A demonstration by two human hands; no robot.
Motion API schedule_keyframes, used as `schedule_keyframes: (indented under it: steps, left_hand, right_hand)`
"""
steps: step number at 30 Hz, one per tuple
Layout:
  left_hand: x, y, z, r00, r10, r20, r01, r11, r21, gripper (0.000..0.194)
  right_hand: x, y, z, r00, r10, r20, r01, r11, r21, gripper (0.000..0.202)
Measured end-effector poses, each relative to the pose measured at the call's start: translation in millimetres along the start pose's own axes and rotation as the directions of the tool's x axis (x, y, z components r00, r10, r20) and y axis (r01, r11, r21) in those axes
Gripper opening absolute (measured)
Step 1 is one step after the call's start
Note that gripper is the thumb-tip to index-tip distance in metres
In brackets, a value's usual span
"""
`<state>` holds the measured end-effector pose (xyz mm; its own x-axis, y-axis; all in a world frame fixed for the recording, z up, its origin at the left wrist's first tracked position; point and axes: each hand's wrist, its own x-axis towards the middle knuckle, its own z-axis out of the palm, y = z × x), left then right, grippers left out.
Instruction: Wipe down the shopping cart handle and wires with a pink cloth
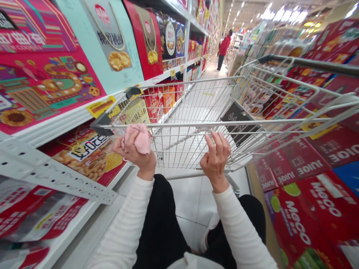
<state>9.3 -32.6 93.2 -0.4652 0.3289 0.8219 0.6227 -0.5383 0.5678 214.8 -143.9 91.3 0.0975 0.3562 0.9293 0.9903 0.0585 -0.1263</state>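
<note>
A wire shopping cart (179, 124) lies across the aisle in front of me, its near top rail running from left to right. My left hand (134, 149) is closed around a crumpled pink cloth (142, 140) at the rail's left end, next to the dark plastic corner piece (103, 124). Just below the same rail, my right hand (216, 155) is raised against the wire side with its fingers apart and partly bent. Whether its fingertips touch the wires I cannot tell. A black panel (239, 123) hangs inside the basket.
Shelves of boxed cookies (109, 45) stand close on the left. Stacked red drink cartons (305, 213) line the right side. The cart's dark handle bar (316, 65) is at upper right. A person in a red jacket (224, 45) stands farther down the aisle.
</note>
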Motion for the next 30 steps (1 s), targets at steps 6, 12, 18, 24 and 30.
schedule_keyframes:
  steps: [6,12,18,24,30]
  left_hand:
    - [-12.2,47.4,11.8,0.868,0.428,0.253,-0.392,0.902,-0.181,0.028]
    - [7.8,3.4,1.7,0.919,0.315,0.237,-0.316,0.948,-0.033,0.030]
    - [39.0,-30.4,-12.9,0.995,0.092,0.042,-0.097,0.986,0.137,0.037]
    - [4.1,18.0,3.2,0.954,0.260,0.153,-0.263,0.965,0.002,0.033]
    - [3.6,8.5,2.7,0.897,0.372,0.240,-0.365,0.928,-0.074,0.033]
  right_hand:
    - [47.5,-17.0,13.2,0.993,0.003,0.115,0.001,0.999,-0.034,0.071]
    - [43.9,-1.9,19.0,0.992,-0.082,0.091,0.090,0.992,-0.092,0.062]
    - [43.1,-12.8,25.2,0.999,-0.019,0.039,0.021,0.998,-0.064,0.064]
    - [42.6,-21.3,30.4,1.000,0.026,-0.010,-0.027,0.998,-0.062,0.065]
    - [40.1,-7.7,27.2,0.999,-0.045,0.025,0.047,0.992,-0.115,0.066]
